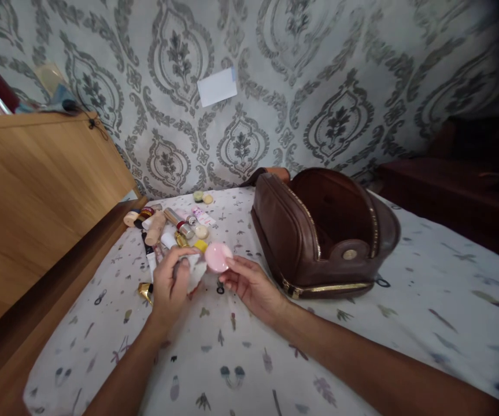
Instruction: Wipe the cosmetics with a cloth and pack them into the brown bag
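My right hand (253, 289) pinches a round pink compact (217, 257) by its right edge, above the bed sheet. Close on its left, my left hand (172, 283) is closed on a crumpled white wipe (195, 270), whose edge comes near the compact. Beyond my left hand lies a cluster of cosmetics: a beige bottle (156, 227), a silver and red tube (178, 223), a pink and white tube (203, 217) and a small cream jar (201, 231). A gold-coloured item (145, 292) lies just left of that hand. To the right stands a brown leather toiletry bag (270, 231), unzipped and gaping.
Patterned wallpaper (275, 86) rises behind the sheet (240, 381), with a white card (217, 88) on it. A wooden panel (50, 214) borders the left side. Two small round pots, one of them a green pot (198, 196), sit near the wall. Dark furniture (448, 202) stands at right.
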Available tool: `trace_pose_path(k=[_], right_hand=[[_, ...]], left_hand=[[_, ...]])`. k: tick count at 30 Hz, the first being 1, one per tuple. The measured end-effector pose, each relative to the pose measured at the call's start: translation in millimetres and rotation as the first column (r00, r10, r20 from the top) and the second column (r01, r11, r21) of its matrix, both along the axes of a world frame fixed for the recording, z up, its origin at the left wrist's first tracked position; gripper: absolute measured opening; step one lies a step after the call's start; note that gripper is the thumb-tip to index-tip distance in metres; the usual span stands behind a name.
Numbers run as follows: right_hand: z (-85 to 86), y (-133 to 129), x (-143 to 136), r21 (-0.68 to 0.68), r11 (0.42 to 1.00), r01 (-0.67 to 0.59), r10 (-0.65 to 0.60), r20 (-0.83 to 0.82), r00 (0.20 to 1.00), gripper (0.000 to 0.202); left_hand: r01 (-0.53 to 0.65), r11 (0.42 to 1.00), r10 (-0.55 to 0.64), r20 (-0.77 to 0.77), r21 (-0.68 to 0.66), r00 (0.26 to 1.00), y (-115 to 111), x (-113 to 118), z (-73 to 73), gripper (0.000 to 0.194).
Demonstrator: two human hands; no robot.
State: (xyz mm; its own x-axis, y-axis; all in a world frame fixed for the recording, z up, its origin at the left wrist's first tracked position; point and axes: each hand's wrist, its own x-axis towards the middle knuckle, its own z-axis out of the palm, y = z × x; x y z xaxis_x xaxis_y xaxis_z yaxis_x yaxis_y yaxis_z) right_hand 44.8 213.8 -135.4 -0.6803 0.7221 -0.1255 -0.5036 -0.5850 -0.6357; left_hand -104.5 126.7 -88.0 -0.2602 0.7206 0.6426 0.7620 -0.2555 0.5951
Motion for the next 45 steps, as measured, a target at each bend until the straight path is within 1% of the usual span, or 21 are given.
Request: trace_pose_path(k=[2,4,6,9,12,14,16,18,20,21,24,26,28,30,32,35,37,39,41,43,45], right_hand=[[0.2,1,1,-0.019,1.0,-0.004,0.003,-0.029,1.0,0.038],[0.5,2,1,-0.016,0.999,-0.027,0.026,-0.065,0.998,0.042],[1.0,2,2,0.002,0.998,-0.066,0.066,-0.095,0.993,0.044],[2.2,1,4,0.035,0.992,-0.123,0.126,-0.102,0.987,0.048],[3.0,-1,4,0.098,0.982,-0.162,0.17,-0.078,0.982,0.051],[2.5,-2,4,0.143,0.976,-0.162,0.172,-0.064,0.983,0.052],[1.5,-3,3,0.193,0.971,-0.14,0.151,-0.042,0.988,0.056],[1.6,-4,3,0.286,0.953,-0.101,0.099,0.024,0.995,0.061],[4.8,-5,3,0.416,0.908,-0.039,-0.013,0.12,0.993,0.063],[8.0,-5,4,0.489,0.872,-0.003,-0.092,0.17,0.981,0.062],[24.4,-7,10,0.689,0.723,0.053,-0.324,0.27,0.907,0.061],[38.5,-9,16,0.778,0.629,-0.01,-0.393,0.328,0.859,0.067],[51.9,-10,22,0.811,0.574,-0.111,-0.402,0.397,0.825,0.069],[63.2,-10,29,0.814,0.555,-0.174,-0.402,0.445,0.8,0.065],[72.7,-9,39,0.819,0.545,-0.18,-0.407,0.446,0.797,0.061],[87.8,-7,61,0.832,0.543,-0.113,-0.408,0.379,0.831,0.057],[100.8,-3,79,0.823,0.568,-0.017,-0.406,0.298,0.864,0.056],[115.4,5,99,0.794,0.6,0.1,-0.41,0.198,0.89,0.052],[129.1,18,117,0.771,0.603,0.205,-0.439,0.107,0.892,0.047],[138.9,33,131,0.746,0.612,0.262,-0.47,0.077,0.879,0.046],[143.6,48,142,0.72,0.633,0.283,-0.483,0.082,0.872,0.046]], left_hand=[[0.007,0.994,0.004,0.104,-0.105,0.995,1,-1,-0.9,0.024],[0.098,0.972,-0.062,0.168,-0.212,0.984,4,1,-3.2,0.042],[0.179,0.934,-0.119,0.202,-0.31,0.972,7,5,-5.9,0.062],[0.187,0.894,-0.095,0.237,-0.406,0.967,9,8,-9.7,0.068],[0.121,0.904,-0.026,0.229,-0.411,0.973,11,4,-13.7,0.066],[0.089,0.914,-0.011,0.195,-0.395,0.981,12,1,-16.4,0.066],[0.058,0.926,-0.005,0.142,-0.374,0.99,12,0,-18.6,0.065],[0.003,0.94,0.024,0.075,-0.342,0.997,12,0,-20.2,0.063],[-0.053,0.956,0.061,0.019,-0.29,0.998,11,0,-21.9,0.06],[-0.061,0.962,0.064,0.0,-0.265,0.998,10,-1,-23.1,0.058],[-0.024,0.971,0.016,-0.035,-0.238,0.999,8,-8,-28.0,0.053],[-0.019,0.971,0.008,-0.046,-0.237,0.999,6,-13,-31.9,0.054],[-0.032,0.972,0.028,-0.02,-0.233,0.999,4,-13,-34.6,0.056],[-0.05,0.974,0.062,0.047,-0.221,0.997,4,-5,-34.1,0.058],[-0.024,0.979,0.055,0.149,-0.2,0.987,4,10,-29.4,0.058],[0.088,0.981,-0.034,0.298,-0.17,0.954,7,38,-16.0,0.068],[0.139,0.97,-0.065,0.338,-0.197,0.939,8,56,-6.0,0.075],[0.189,0.947,-0.108,0.298,-0.259,0.949,7,75,2.8,0.071],[0.293,0.898,-0.236,0.203,-0.328,0.95,7,95,10.7,0.066],[0.403,0.825,-0.397,0.101,-0.397,0.912,12,118,19.0,0.068],[0.459,0.757,-0.496,0.049,-0.465,0.867,21,140,28.2,0.076]])
